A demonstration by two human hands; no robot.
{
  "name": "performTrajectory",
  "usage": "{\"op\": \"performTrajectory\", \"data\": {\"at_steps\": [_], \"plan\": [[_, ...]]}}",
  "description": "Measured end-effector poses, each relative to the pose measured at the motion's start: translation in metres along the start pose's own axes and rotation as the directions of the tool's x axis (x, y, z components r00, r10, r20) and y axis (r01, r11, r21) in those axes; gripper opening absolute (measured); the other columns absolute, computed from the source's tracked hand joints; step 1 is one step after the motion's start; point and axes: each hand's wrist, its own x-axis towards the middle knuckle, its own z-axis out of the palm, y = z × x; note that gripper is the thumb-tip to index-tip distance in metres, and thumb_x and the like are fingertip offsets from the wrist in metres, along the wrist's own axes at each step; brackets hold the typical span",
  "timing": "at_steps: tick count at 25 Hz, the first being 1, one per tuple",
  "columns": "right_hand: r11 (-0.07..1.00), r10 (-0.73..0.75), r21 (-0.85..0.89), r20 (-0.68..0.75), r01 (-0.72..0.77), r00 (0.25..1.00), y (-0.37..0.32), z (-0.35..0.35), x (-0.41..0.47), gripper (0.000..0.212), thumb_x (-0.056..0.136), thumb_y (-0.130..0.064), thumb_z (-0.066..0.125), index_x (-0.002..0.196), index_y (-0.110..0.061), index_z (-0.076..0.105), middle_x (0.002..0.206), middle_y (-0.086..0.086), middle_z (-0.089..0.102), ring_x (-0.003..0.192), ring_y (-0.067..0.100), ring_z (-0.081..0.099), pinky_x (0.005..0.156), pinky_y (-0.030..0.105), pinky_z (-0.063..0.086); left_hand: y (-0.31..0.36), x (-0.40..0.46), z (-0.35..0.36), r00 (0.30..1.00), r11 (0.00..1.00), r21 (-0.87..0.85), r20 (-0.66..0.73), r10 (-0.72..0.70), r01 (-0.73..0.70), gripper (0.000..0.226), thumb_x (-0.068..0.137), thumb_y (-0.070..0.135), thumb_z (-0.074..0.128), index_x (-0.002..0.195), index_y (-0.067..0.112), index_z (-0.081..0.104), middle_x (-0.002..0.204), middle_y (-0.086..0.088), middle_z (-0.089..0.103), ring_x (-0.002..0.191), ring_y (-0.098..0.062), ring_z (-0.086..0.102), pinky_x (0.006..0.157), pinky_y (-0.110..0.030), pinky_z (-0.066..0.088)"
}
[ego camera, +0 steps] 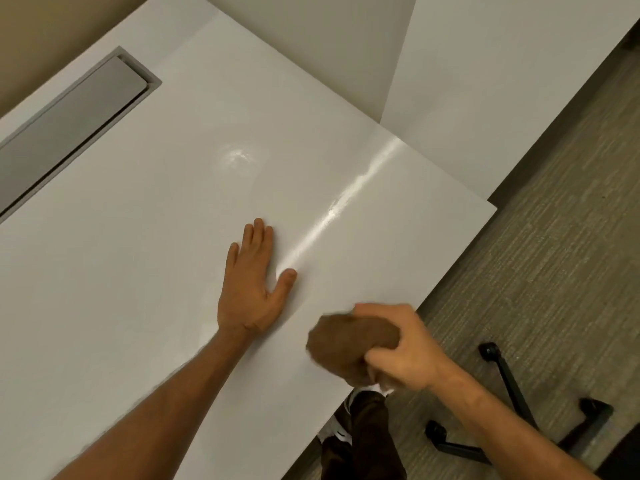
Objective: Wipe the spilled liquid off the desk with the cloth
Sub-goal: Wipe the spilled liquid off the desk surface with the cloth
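A white desk [138, 271] fills most of the head view. A small wet, shiny patch of spilled liquid [239, 159] lies on it, beyond my hands. My left hand [251, 282] rests flat on the desk with its fingers spread, holding nothing. My right hand [398, 348] is closed on a bunched brown cloth [346, 344], which is blurred and sits at the desk's near right edge, well short of the wet patch.
A grey recessed cable flap [69, 126] is set into the desk at the far left. A white partition [502, 81] stands at the far right. Black chair legs with castors [512, 386] stand on the carpet. My shoe [346, 427] shows below the desk edge.
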Motion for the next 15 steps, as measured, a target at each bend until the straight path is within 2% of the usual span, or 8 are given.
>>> {"op": "performTrajectory", "data": {"at_steps": [1,3,5,6,8,10,12,15], "plan": [[0.993,-0.016,0.115,-0.134,0.032,0.991,-0.012,-0.011,0.004,0.041,0.066,-0.011,0.065,0.098,-0.033,0.078,0.084,-0.008,0.077,0.076,0.007,0.072,0.067,0.024,0.058,0.001,0.001,0.001,0.999,0.996,0.087,0.029,0.014,-0.017,0.087,0.099,0.067,0.026,0.166,0.018,0.0,0.175,0.002,-0.008,0.161,-0.012,-0.012,0.13,-0.034,-0.009],[0.974,-0.064,0.17,-0.422,0.148,0.904,-0.031,-0.04,0.021,0.041,0.067,-0.012,0.064,0.095,-0.038,0.077,0.08,-0.013,0.076,0.071,0.003,0.07,0.064,0.019,0.057,0.004,0.003,0.002,0.998,0.977,0.21,0.058,0.027,-0.039,0.093,0.098,0.073,0.021,0.165,0.019,-0.013,0.173,0.003,-0.021,0.159,-0.012,-0.021,0.128,-0.037,-0.014],[0.988,-0.077,0.055,-0.634,0.144,0.77,-0.046,-0.068,0.051,0.039,0.07,-0.018,0.065,0.099,-0.042,0.075,0.085,-0.017,0.075,0.078,0.003,0.07,0.068,0.023,0.06,0.007,0.003,0.003,0.998,0.972,0.232,0.061,0.024,-0.037,0.095,0.097,0.077,0.017,0.164,0.019,-0.017,0.172,0.003,-0.025,0.158,-0.013,-0.023,0.128,-0.04,-0.012],[0.995,-0.085,-0.027,-0.682,0.091,0.727,-0.048,-0.078,0.068,0.045,0.073,-0.018,0.067,0.11,-0.043,0.072,0.096,-0.02,0.075,0.089,0.001,0.07,0.077,0.026,0.062,0.007,0.002,0.003,0.998,0.973,0.228,0.059,0.024,-0.037,0.095,0.097,0.078,0.015,0.164,0.018,-0.016,0.172,0.003,-0.025,0.158,-0.013,-0.023,0.129,-0.042,-0.011],[0.977,-0.055,-0.19,-0.65,-0.092,0.758,-0.041,-0.087,0.101,0.067,0.082,-0.023,0.072,0.144,-0.036,0.052,0.136,-0.016,0.063,0.126,0.006,0.058,0.109,0.037,0.05,0.007,0.002,0.002,0.998,0.975,0.222,0.057,0.021,-0.033,0.095,0.097,0.078,0.013,0.164,0.017,-0.015,0.172,0.002,-0.024,0.159,-0.013,-0.022,0.129,-0.044,-0.008],[0.853,-0.059,-0.458,-0.561,-0.251,0.825,-0.023,-0.081,0.13,0.086,0.088,-0.038,0.073,0.159,-0.023,0.027,0.162,0.0,0.037,0.15,0.023,0.032,0.125,0.049,0.019,0.008,0.003,0.002,0.998,0.974,0.226,0.063,0.014,-0.028,0.095,0.097,0.077,0.012,0.164,0.016,-0.014,0.172,0.001,-0.024,0.159,-0.013,-0.022,0.13,-0.045,-0.007],[0.798,-0.125,-0.555,-0.53,-0.232,0.839,-0.016,-0.069,0.156,0.087,0.09,-0.049,0.067,0.16,-0.019,0.025,0.164,0.005,0.034,0.153,0.031,0.025,0.125,0.054,0.008,0.007,0.006,0.002,0.998,0.971,0.236,0.063,0.021,-0.035,0.093,0.097,0.076,0.009,0.164,0.015,-0.014,0.173,-0.001,-0.022,0.159,-0.015,-0.021,0.13,-0.044,-0.008],[0.789,-0.208,-0.601,-0.457,-0.128,0.865,-0.023,-0.05,0.179,0.083,0.084,-0.042,0.069,0.156,-0.019,0.036,0.152,0.005,0.051,0.142,0.03,0.043,0.121,0.052,0.019,0.003,0.009,0.001,0.997,0.977,0.205,0.059,0.04,-0.052,0.091,0.098,0.073,0.003,0.165,0.014,-0.01,0.174,-0.004,-0.016,0.16,-0.016,-0.016,0.13,-0.042,-0.009]]}}
